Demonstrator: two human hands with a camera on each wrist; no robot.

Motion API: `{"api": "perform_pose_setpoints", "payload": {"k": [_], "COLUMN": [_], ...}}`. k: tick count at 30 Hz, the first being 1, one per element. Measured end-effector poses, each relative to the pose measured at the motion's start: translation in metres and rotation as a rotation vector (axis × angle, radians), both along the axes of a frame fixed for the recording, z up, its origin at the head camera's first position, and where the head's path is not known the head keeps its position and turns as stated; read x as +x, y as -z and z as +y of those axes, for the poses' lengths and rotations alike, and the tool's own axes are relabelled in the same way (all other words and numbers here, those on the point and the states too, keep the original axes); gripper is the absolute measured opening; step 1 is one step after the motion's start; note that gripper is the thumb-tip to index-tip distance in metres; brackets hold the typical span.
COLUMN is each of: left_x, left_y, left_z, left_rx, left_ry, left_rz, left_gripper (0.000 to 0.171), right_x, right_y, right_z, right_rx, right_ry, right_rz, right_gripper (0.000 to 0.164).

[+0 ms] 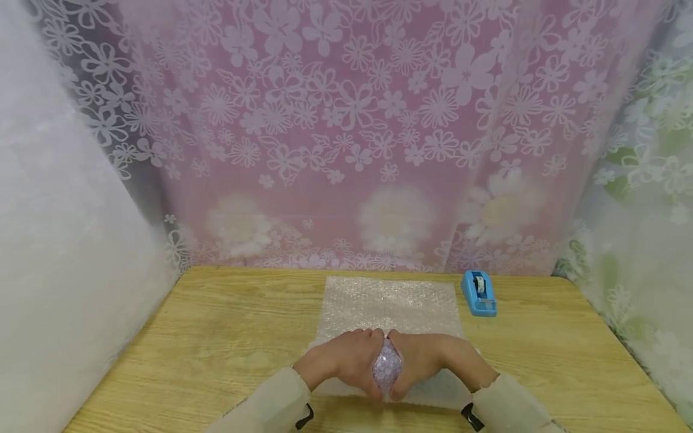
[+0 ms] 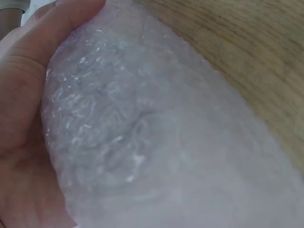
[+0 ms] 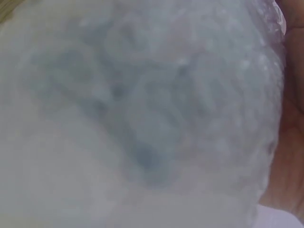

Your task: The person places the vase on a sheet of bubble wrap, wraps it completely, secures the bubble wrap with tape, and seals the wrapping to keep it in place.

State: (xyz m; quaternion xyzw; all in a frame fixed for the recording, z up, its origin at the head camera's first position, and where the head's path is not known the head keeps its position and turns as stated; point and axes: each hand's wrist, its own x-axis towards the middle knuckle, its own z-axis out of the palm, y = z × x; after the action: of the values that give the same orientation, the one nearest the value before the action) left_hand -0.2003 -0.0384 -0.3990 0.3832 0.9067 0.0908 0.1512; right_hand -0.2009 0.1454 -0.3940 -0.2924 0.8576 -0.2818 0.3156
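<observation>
My left hand [image 1: 354, 359] and right hand [image 1: 419, 361] meet over the near half of a bubble wrap sheet [image 1: 390, 300] on the table. Between them they grip a rolled bundle of bubble wrap [image 1: 387, 367], pale lavender in the gap between the hands. The left wrist view shows the thumb and palm of the left hand [image 2: 23, 109] around the rounded bundle [image 2: 109, 118]. In the right wrist view, the right palm [image 3: 287, 161] lies along the bundle's edge, and a blurry bluish-grey shape [image 3: 142, 142] shows through the cloudy wrap. What is inside is hidden.
Beyond the sheet's far right corner stands a blue tape dispenser [image 1: 479, 294] with a roll in it. The wooden table [image 1: 227, 325] ends at a pink floral curtain [image 1: 352, 150] behind, with pale hangings on both sides.
</observation>
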Motion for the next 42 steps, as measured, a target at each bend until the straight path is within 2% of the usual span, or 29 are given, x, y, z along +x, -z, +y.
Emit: {"api": "perform_pose_setpoints", "payload": {"k": [6,10,13,16,20,25,28,29,31,36,39,42], "left_x": [-0.005,-0.009,-0.011,-0.015,-0.019,-0.022,-0.023,-0.023,-0.023,-0.022,-0.022,-0.022], "left_y": [-0.002,-0.002,-0.002,-0.002,0.000,0.002,0.002,0.002,0.002,-0.002,-0.005,-0.006], "left_z": [0.002,0.002,0.002,0.002,0.002,0.003,0.004,0.005,0.005,0.005,0.007,0.009], "left_rx": [0.014,0.033,0.047,0.069,0.099,0.129,0.135,0.133,0.120,0.040,-0.008,-0.032], "left_ry": [0.002,0.024,0.051,0.074,0.101,0.142,0.155,0.152,0.139,0.053,0.015,0.004], "left_rz": [-0.084,-0.132,-0.153,-0.193,-0.245,-0.261,-0.275,-0.279,-0.274,-0.243,-0.238,-0.231], "left_gripper": [0.074,0.071,0.073,0.075,0.076,0.074,0.077,0.079,0.080,0.080,0.086,0.091], "right_x": [-0.004,-0.005,-0.004,-0.005,-0.007,-0.010,-0.010,-0.010,-0.006,0.010,0.021,0.034], "right_y": [-0.002,-0.003,-0.004,-0.003,-0.001,0.002,0.003,0.003,0.001,-0.007,-0.011,-0.013], "right_z": [0.002,0.001,0.001,0.001,0.001,0.003,0.005,0.005,0.006,0.005,0.005,0.004], "right_rx": [-0.040,0.028,0.109,0.129,0.055,-0.012,-0.022,-0.019,0.049,0.249,0.238,0.228], "right_ry": [-0.034,0.012,0.061,0.079,0.051,0.033,0.045,0.052,0.074,0.140,0.158,0.154], "right_rz": [-0.041,-0.003,0.040,0.044,-0.001,-0.063,-0.061,-0.046,0.040,0.266,0.381,0.507], "right_gripper": [0.068,0.070,0.079,0.090,0.093,0.090,0.088,0.086,0.093,0.120,0.120,0.115]}}
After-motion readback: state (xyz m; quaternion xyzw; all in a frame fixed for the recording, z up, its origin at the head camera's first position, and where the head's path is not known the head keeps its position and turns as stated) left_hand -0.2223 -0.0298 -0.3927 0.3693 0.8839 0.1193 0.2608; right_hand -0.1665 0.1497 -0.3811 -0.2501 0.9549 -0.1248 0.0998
